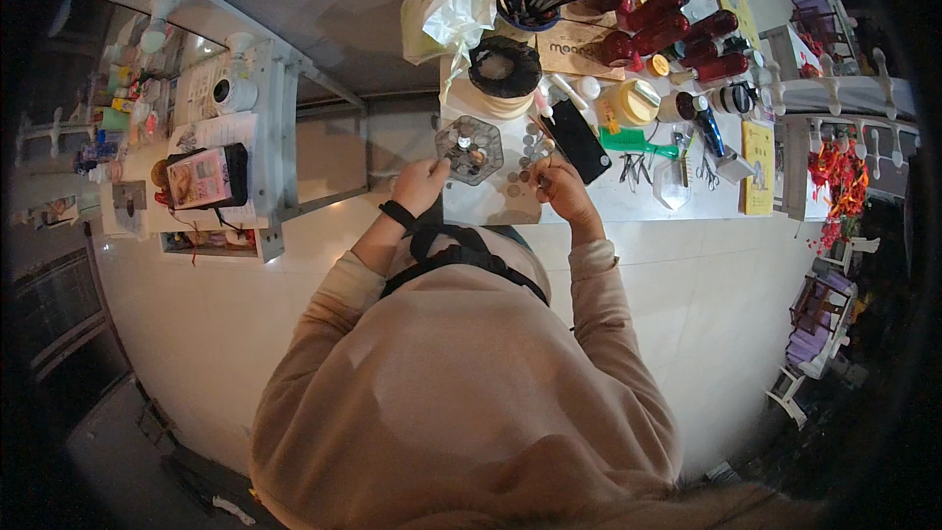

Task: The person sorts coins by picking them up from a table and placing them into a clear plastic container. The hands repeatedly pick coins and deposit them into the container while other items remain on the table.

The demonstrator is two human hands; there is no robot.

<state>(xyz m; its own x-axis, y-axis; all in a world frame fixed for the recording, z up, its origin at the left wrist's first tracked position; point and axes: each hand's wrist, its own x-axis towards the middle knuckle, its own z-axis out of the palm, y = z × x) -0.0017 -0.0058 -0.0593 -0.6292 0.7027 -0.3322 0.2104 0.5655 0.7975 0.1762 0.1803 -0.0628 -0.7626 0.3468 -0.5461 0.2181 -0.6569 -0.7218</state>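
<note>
A clear many-sided dish (489, 171) with coins in it stands near the front left edge of the white table. My left hand (419, 188), with a black band at the wrist, is at the dish's lower left rim, thumb and fingers closed there. My right hand (563, 188) is over the table to the right of the dish. Its fingers are pinched on a small round thing, apparently a coin (543, 182). Several loose coins (530, 149) lie between the dish and my right hand, and a few flat, pale ones (513, 191) are nearer the edge.
A black phone (575, 140) lies just beyond my right hand. Farther right are a green comb (639, 143), scissors (707, 174), and dark red bottles (659, 26). A black ruffled ring on a round container (503, 104) and a plastic bag (449, 11) stand behind the dish.
</note>
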